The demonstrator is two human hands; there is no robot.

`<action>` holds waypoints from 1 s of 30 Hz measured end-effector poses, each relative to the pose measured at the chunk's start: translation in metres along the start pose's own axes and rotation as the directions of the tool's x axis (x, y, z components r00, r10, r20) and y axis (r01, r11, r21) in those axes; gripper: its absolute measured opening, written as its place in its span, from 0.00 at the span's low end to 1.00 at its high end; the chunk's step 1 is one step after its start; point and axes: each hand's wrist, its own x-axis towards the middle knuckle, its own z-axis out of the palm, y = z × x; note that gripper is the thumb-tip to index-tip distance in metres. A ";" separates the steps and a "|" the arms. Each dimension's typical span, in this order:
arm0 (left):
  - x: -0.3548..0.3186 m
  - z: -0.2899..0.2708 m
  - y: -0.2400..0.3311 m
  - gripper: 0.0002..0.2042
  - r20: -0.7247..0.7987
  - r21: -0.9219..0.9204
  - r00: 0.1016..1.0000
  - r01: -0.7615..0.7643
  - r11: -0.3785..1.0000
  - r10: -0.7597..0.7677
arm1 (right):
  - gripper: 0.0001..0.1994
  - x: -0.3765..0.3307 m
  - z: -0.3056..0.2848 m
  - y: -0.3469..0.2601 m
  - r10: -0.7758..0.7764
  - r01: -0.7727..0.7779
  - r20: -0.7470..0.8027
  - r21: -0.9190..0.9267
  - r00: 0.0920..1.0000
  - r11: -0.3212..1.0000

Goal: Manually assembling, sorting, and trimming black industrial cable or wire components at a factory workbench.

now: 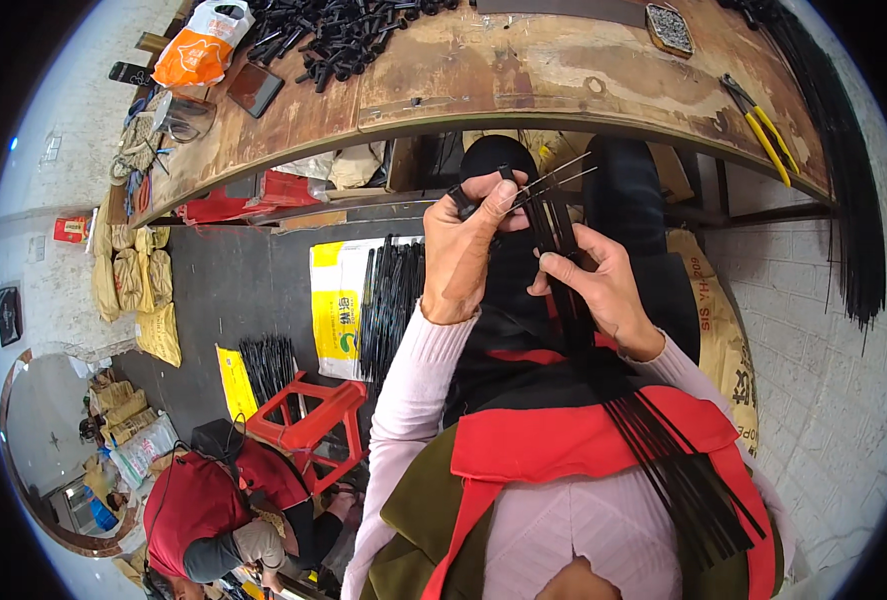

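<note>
My left hand [463, 245] is closed with thumb against fingers, gripping a small black plastic piece [460, 203]. Thin metal wires [566, 174] stick out from its fingertips toward the upper right. My right hand [608, 290] pinches a bundle of long, thin black strips [663, 455] near their upper ends. The bundle runs down across my lap and red-and-black apron [543, 440], its lower ends fanned out at my right side. Where the wires meet the strips, my fingers partly hide them.
Ahead is a wooden table [523, 80] with a heap of black plastic parts [333, 40], a phone [255, 90], yellow-handled pliers [763, 130] and a tin of small metal pieces [669, 28]. More black strips [843, 170] hang off its right end. A red stool [308, 425] and a co-worker [213, 510] are at left.
</note>
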 end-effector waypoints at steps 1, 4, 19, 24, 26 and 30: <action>-0.001 -0.002 -0.001 0.11 0.010 -0.041 1.000 0.020 0.999 -0.020 | 0.09 0.000 0.000 0.001 0.001 -0.001 0.014 0.001 1.000 1.000; -0.004 -0.007 -0.005 0.13 0.079 -0.194 0.994 0.088 0.977 -0.074 | 0.09 0.001 -0.001 0.001 0.023 -0.023 -0.009 0.026 1.000 0.999; -0.014 -0.004 -0.001 0.19 0.062 -0.141 0.997 0.058 0.988 -0.050 | 0.12 0.010 0.003 -0.022 -0.019 0.018 -0.014 -0.068 1.000 0.998; -0.013 -0.011 0.004 0.19 0.134 -0.157 0.983 0.149 0.976 -0.128 | 0.13 0.016 -0.003 -0.019 0.042 -0.042 0.086 0.003 0.995 0.999; -0.015 -0.009 0.004 0.19 0.120 -0.161 0.985 0.144 0.976 -0.126 | 0.13 0.015 -0.002 -0.018 0.015 -0.012 0.088 -0.028 0.996 1.000; -0.022 -0.003 0.004 0.19 0.091 -0.199 0.991 0.116 0.973 -0.099 | 0.13 0.005 0.010 -0.015 -0.112 0.111 -0.001 -0.139 0.994 0.984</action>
